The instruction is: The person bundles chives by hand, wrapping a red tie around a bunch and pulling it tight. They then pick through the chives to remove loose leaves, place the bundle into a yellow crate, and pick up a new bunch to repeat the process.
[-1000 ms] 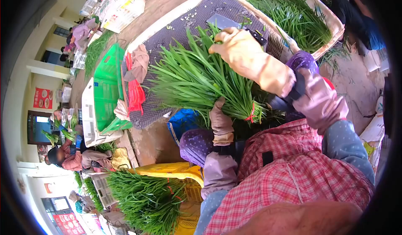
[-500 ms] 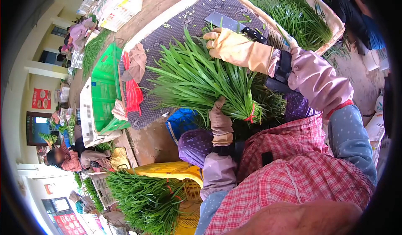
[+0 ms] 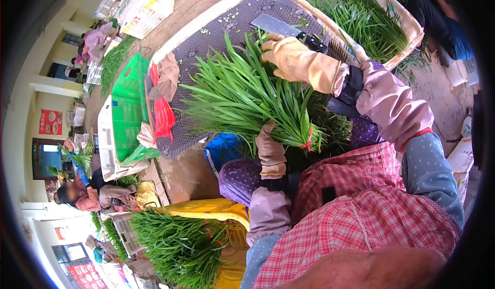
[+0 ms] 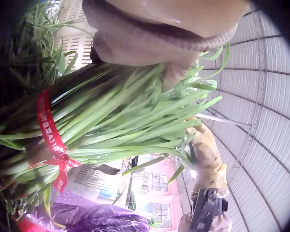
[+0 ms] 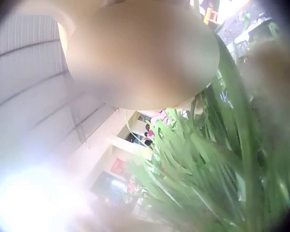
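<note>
A thick bunch of garlic chives (image 3: 258, 90), tied near its cut ends with a printed red band (image 4: 50, 128), lies slanting across the near edge of a patterned mat. My left hand (image 3: 271, 147), in a brownish glove, grips the bunch from its near side, above the band. In the left wrist view, that gloved hand (image 4: 145, 48) lies across the stalks. My right hand (image 3: 299, 62), in a yellowish glove, rests at the far side of the leaves with its fingers loosely extended. Just beyond it lies a cleaver (image 3: 276, 25) with a black handle.
Red ties (image 3: 164, 113) and a brown cloth (image 3: 167, 77) lie at the mat's left edge. A crate of loose chives (image 3: 356, 23) stands at the upper right. Green crate (image 3: 131, 103) at left; a yellow crate (image 3: 232, 206) with chives nearby. Other people work farther off.
The right hand shifted left along the leaves, then back right and slightly down, uncovering more of the cleaver. The left hand and the bunch stay nearly in place.
</note>
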A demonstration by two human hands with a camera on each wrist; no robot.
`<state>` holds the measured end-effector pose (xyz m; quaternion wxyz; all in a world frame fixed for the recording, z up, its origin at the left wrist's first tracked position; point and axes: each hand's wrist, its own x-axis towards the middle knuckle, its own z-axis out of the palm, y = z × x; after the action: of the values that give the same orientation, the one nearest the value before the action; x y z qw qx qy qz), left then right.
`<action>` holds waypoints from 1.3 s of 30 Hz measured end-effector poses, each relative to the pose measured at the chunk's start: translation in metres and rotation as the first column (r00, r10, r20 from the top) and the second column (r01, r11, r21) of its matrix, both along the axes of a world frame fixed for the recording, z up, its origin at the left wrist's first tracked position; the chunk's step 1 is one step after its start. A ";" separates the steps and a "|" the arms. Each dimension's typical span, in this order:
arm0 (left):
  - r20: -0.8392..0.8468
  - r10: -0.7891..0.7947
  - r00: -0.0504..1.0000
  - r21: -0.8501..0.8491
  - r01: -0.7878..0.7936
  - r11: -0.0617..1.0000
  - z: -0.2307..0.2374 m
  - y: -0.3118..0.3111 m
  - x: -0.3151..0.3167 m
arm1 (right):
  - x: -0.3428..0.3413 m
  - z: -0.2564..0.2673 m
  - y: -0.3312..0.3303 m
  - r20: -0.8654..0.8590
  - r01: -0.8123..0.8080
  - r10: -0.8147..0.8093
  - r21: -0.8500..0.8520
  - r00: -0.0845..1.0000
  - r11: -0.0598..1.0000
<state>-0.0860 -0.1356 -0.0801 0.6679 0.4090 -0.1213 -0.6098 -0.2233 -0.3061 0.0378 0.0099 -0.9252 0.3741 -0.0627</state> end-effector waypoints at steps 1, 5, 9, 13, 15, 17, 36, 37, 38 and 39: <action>0.005 -0.013 1.000 0.012 0.012 1.000 -0.002 0.000 0.001 | 0.002 0.003 0.000 0.001 -0.001 0.001 0.001 1.000 1.000; -0.013 -0.017 1.000 -0.008 0.017 1.000 -0.006 -0.001 0.002 | 0.002 -0.011 -0.009 -0.032 -0.141 0.140 -0.019 0.990 0.990; -0.024 -0.023 0.999 -0.006 0.023 1.000 -0.004 -0.001 0.001 | 0.005 -0.009 -0.008 0.040 -0.263 0.270 -0.128 0.962 0.956; -0.004 -0.035 0.999 -0.008 0.035 0.999 -0.007 -0.001 0.002 | 0.008 -0.044 -0.026 0.308 -0.345 0.519 -0.474 0.797 0.810; -0.002 -0.030 1.000 -0.006 0.030 1.000 -0.007 -0.002 0.001 | -0.003 -0.023 -0.014 0.385 -0.326 0.370 -0.177 0.846 0.929; -0.002 -0.021 1.000 -0.007 0.021 1.000 -0.007 -0.004 0.001 | -0.007 -0.029 -0.014 0.600 -0.293 0.179 0.097 0.779 0.951; -0.036 -0.014 0.999 0.003 0.014 1.000 -0.010 -0.002 0.002 | 0.029 -0.040 -0.017 0.565 -0.140 0.420 -0.471 0.711 0.871; -0.027 -0.009 1.000 -0.008 0.009 1.000 -0.013 -0.003 0.002 | 0.030 -0.044 -0.018 0.637 -0.114 0.408 -0.451 0.654 0.885; -0.027 -0.007 1.000 -0.008 0.007 1.000 -0.015 -0.003 0.002 | 0.031 -0.049 -0.020 0.704 -0.092 0.397 -0.430 0.589 0.898; -0.029 -0.011 1.000 -0.017 0.011 1.000 -0.015 -0.004 0.001 | 0.027 -0.036 -0.017 0.559 -0.154 0.390 -0.422 0.732 0.894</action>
<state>-0.0848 -0.1394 -0.0954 0.6698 0.3936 -0.1189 -0.6183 -0.1968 -0.3231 0.0015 -0.0197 -0.8818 0.1898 -0.4314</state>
